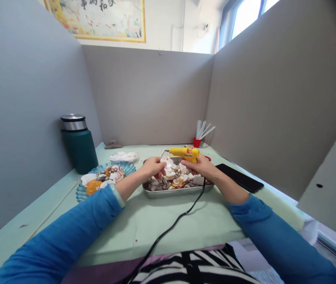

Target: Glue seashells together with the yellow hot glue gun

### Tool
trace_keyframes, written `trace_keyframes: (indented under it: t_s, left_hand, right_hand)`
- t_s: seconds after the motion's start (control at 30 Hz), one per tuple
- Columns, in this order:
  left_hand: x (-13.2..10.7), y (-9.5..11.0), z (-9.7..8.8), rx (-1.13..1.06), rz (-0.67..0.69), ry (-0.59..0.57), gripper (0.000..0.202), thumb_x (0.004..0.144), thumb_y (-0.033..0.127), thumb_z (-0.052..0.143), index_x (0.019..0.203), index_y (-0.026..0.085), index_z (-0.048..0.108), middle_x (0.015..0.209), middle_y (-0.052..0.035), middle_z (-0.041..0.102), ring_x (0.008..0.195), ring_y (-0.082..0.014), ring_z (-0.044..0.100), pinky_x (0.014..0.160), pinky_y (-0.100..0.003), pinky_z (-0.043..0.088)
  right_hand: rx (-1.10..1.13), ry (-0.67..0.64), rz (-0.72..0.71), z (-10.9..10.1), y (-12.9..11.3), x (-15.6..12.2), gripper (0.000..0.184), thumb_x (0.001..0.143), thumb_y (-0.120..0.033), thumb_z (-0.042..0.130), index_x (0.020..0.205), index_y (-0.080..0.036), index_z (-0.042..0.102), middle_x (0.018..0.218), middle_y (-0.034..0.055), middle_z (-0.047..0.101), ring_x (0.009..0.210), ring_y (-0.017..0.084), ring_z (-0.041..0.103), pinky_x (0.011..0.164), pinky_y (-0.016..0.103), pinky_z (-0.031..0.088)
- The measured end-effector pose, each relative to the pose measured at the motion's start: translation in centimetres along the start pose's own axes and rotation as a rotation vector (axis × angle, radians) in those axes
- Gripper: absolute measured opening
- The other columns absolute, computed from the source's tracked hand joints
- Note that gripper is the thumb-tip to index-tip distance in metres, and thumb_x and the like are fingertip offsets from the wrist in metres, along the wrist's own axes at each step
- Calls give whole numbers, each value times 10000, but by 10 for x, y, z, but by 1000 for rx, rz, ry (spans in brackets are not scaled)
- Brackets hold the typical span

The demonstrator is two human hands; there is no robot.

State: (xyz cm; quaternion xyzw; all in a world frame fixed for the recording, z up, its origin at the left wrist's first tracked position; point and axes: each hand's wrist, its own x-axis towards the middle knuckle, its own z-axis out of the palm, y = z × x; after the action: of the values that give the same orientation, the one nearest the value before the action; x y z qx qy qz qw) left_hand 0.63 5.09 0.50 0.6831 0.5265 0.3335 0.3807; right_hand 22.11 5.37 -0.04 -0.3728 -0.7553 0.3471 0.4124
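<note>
My right hand (197, 166) is wrapped round the handle of a yellow hot glue gun (182, 152), whose nozzle points left. A black cord hangs from its grip and runs down toward me. Just below the nozzle, my left hand (153, 167) is closed, thumb and fingers pinching a white shell (168, 161) with a small red spot. A short, thin white piece (163, 152) stands up by the nozzle tip; what it is I cannot make out. Both hands are above a metal tray (170, 194) heaped with mixed seashells (182, 173).
On the left are a blue scalloped plate (81, 194) of shells, a green bottle (80, 150) and a clear dish of white pieces (124, 157). A red cup (197, 142) of glue sticks stands behind; a black phone (240, 177) lies right. Grey partitions (153, 98) enclose the table.
</note>
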Motion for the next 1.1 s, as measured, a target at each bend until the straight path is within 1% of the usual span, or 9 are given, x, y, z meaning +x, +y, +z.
trace_keyframes:
  t_s: [0.13,0.2,0.37,0.53,0.73,0.9,1.1]
  left_hand:
    - [-2,1,3,-51,-26,-13,74,770,222,503,745,155,487,571,-1,622,367,-88,519,404,-193,397]
    - [-2,0,3,-85,-35,-11,84,776,232,508,748,155,493,565,2,618,365,-88,519,403,-192,394]
    - [0,-3,3,-144,-67,-6,131,785,268,531,742,151,491,556,4,611,355,-84,512,411,-195,397]
    - [-1,-4,3,-172,-53,-12,132,783,270,536,744,153,489,548,12,605,359,-78,510,418,-190,399]
    - [-2,-1,2,-201,-84,-13,108,792,252,512,747,162,471,527,19,595,346,-84,499,411,-199,395]
    - [-3,0,1,-212,-75,-8,84,800,217,482,740,164,457,541,12,593,354,-87,499,403,-202,390]
    - [-3,-3,1,-235,-38,1,95,817,228,468,752,159,465,560,3,595,367,-86,503,405,-204,393]
  right_hand:
    - [-56,-9,17,0,2,1,335,715,-523,627,733,-191,585,478,-36,450,413,92,407,402,224,326]
    - [-82,-5,15,0,2,1,339,710,-520,632,753,-186,593,479,-37,461,412,96,422,402,226,334]
    - [-116,3,15,0,3,0,340,692,-513,645,737,-180,594,480,-38,466,415,100,431,400,227,330]
    - [-130,-1,23,1,1,-1,345,690,-505,646,751,-170,588,507,-34,474,433,96,432,408,223,339]
    - [-166,11,19,2,-1,-1,364,694,-508,638,786,-158,603,513,-35,473,437,94,434,413,220,344]
    - [-177,-5,7,3,-3,-2,341,700,-488,644,797,-162,616,536,-23,489,457,98,448,423,220,359]
    - [-221,-4,11,3,2,0,309,702,-464,647,780,-166,621,544,-18,503,463,99,445,428,223,359]
